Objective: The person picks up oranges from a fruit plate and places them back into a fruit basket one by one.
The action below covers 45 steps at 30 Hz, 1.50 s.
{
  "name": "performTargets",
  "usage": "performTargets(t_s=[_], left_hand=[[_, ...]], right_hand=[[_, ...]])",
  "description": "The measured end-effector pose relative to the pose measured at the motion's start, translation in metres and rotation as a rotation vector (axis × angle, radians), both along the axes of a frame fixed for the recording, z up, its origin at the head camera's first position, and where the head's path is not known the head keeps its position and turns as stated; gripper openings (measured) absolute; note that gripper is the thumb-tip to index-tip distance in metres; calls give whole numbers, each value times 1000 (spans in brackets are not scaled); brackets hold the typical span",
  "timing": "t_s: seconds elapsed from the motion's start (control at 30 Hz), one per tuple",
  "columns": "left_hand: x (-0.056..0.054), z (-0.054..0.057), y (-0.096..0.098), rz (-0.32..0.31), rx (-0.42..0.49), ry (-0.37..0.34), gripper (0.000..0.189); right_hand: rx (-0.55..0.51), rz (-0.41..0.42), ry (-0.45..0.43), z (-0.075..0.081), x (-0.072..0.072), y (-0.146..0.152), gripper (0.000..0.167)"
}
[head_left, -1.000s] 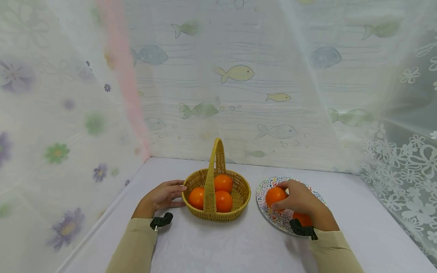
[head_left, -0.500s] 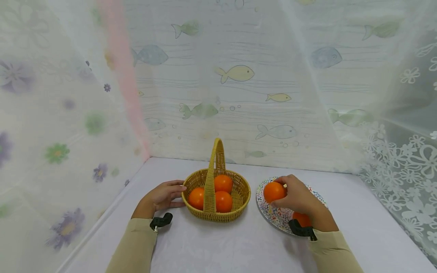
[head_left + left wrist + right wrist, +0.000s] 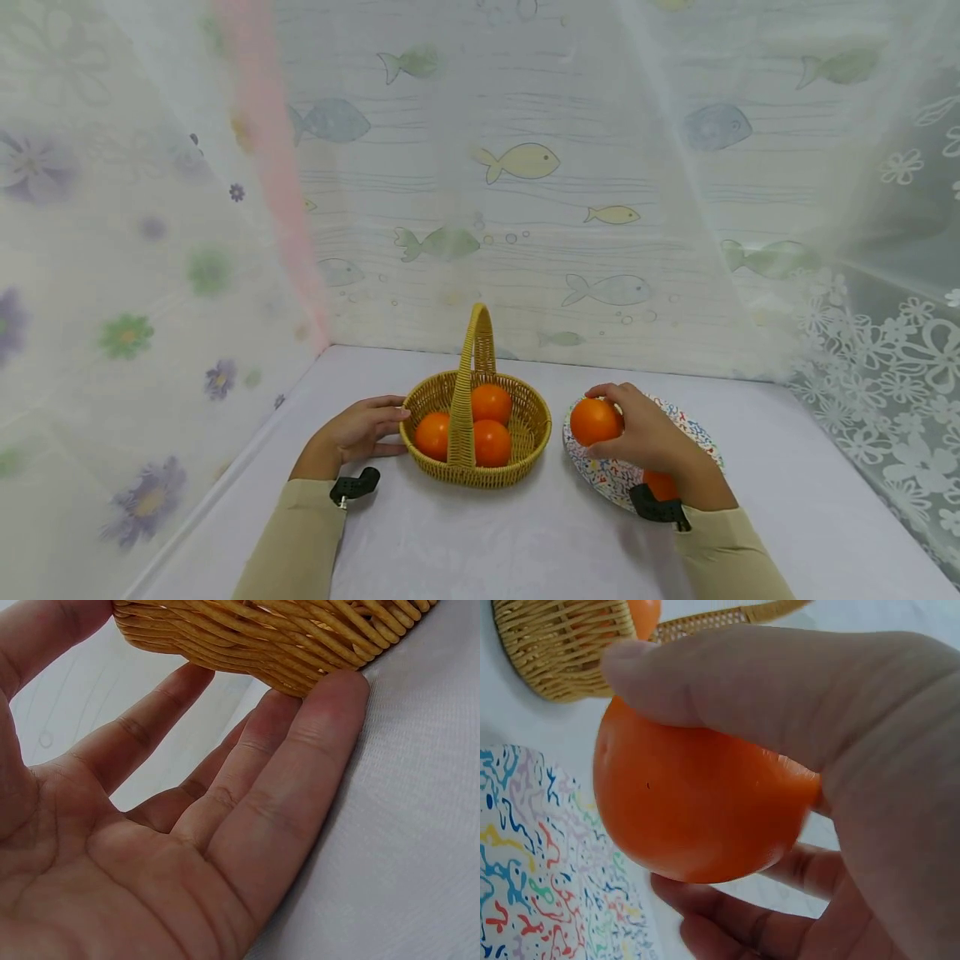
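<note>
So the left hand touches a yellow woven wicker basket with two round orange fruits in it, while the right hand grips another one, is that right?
One thing is off: the yellow woven wicker basket holds three round orange fruits, not two, as the head view shows. The left hand does touch it, and the right hand does grip another round orange fruit.

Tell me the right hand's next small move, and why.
Probably move the held orange fruit left, over the free right part of the basket: the right hand grips it by the plate, three similar fruits lie in the basket, and the left hand touches the basket's left side.
</note>
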<state>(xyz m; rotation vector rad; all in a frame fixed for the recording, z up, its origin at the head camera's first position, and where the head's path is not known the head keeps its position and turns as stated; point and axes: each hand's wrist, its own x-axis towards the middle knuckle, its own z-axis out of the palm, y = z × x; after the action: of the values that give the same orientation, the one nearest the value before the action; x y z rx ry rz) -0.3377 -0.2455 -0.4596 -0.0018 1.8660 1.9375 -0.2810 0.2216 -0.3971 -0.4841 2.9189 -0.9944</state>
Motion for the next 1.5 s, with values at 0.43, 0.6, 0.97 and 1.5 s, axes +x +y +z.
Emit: performTargets(t_s=[0.43, 0.6, 0.97, 1.5], left_hand=[[1, 0, -1, -2, 2, 4, 66], [2, -1, -1, 6, -3, 2, 65], [0, -2, -1, 3, -5, 9, 64], [1, -1, -2, 0, -5, 11, 63]], right_hand=[[-36, -10, -1, 1, 1, -12, 80], [-60, -17, 27, 5, -1, -18, 70], [-95, 12, 85, 13, -6, -30, 62], [-128, 24, 193, 21, -9, -47, 69]])
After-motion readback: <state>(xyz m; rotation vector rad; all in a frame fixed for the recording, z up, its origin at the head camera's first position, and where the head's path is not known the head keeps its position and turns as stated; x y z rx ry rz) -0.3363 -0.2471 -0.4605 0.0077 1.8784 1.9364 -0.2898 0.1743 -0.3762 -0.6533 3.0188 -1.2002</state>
